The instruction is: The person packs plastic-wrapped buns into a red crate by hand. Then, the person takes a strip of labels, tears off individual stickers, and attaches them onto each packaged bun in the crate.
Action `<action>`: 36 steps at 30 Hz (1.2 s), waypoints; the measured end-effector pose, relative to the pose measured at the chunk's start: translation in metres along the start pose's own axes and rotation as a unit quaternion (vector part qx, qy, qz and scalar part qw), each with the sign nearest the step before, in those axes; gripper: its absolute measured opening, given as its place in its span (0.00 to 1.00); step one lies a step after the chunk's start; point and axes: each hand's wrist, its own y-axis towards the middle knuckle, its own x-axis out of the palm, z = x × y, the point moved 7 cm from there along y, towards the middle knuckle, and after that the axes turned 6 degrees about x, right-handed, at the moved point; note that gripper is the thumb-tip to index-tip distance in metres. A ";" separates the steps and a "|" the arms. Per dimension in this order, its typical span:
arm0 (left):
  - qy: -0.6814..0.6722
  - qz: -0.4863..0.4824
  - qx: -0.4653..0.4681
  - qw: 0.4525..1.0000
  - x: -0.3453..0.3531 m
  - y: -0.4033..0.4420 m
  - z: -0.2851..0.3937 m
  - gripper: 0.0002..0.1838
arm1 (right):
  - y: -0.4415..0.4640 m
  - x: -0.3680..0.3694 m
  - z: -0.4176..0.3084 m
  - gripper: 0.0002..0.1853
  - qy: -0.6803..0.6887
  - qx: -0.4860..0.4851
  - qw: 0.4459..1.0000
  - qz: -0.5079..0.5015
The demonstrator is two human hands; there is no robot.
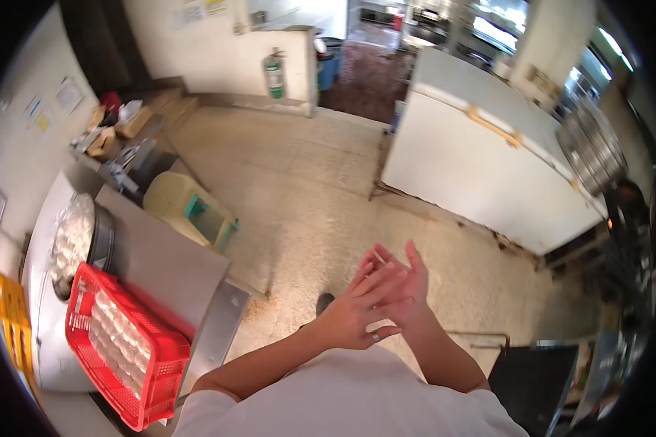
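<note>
Both hands meet in front of my white shirt, above the floor. My left hand (353,313) lies with its fingers stretched across the palm of the other, and a ring (376,337) shows on it. Palm up and fingers spread, my right hand (411,291) touches the left one from beyond; part of its palm is covered. I make out no object in either hand. Nearest on the left is a metal table (171,255) bearing a red plastic crate (171,349) with rows of pale, rounded pieces (120,342) inside.
Behind the crate stands a round metal container (103,233) with pale, plastic-covered contents. A beige stool (171,193) is beside the table. A long white chest (474,160) stands right, with stacked round metal pans (590,146). A fire extinguisher (274,73) is near the doorway.
</note>
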 end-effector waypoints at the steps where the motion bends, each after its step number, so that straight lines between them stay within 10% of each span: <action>1: -0.005 0.012 0.005 1.000 -0.016 0.003 -0.020 0.24 | 0.022 0.006 -0.007 0.32 -0.007 -0.020 0.999 0.044; 7: -0.002 0.120 0.047 0.992 -0.120 0.013 -0.113 0.10 | 0.152 0.061 -0.042 0.30 -0.082 -0.035 0.991 0.099; 18: 0.090 0.384 -0.343 0.853 -0.245 -0.089 -0.351 0.05 | 0.440 0.055 -0.056 0.24 -0.209 0.199 0.956 0.058; 36: 0.089 0.538 -0.612 0.573 -0.438 -0.221 -0.521 0.06 | 0.792 0.127 0.135 0.16 -0.400 0.485 0.777 0.036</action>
